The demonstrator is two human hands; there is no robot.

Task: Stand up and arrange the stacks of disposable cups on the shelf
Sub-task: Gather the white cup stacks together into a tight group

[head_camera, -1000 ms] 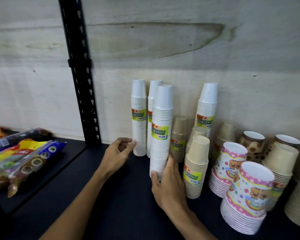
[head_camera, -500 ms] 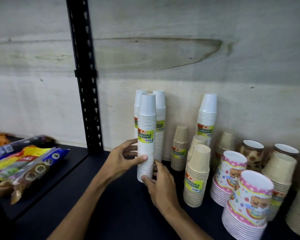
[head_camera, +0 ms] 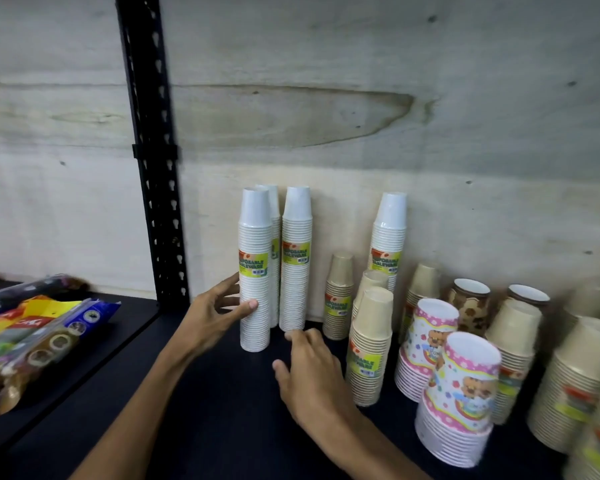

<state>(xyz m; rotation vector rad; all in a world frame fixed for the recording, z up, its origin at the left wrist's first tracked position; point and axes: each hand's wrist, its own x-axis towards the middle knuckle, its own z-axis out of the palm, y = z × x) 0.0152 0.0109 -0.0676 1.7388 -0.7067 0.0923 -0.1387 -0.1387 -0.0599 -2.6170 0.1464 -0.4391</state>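
Note:
Three tall white cup stacks stand together on the black shelf [head_camera: 222,410]. My left hand [head_camera: 215,313] holds the front white stack [head_camera: 255,271], thumb on its front and fingers behind its left side. A second white stack [head_camera: 296,258] stands just right of it and a third [head_camera: 274,209] is half hidden behind. My right hand [head_camera: 309,372] hovers low in front of the second stack, fingers relaxed, holding nothing. Another white stack [head_camera: 388,237] leans on the wall further right. Beige stacks [head_camera: 371,344] and pink patterned stacks [head_camera: 461,393] stand upright to the right.
A black perforated upright [head_camera: 153,150] divides the shelf. Left of it lie several snack packets [head_camera: 32,337]. A pale plywood wall [head_camera: 361,81] backs the shelf. More beige and brown-printed cup stacks [head_camera: 468,306] crowd the right end.
The front white stack has shifted left and now stands on the shelf before the other two. My right hand has let go of it and drawn back; my left hand still holds it.

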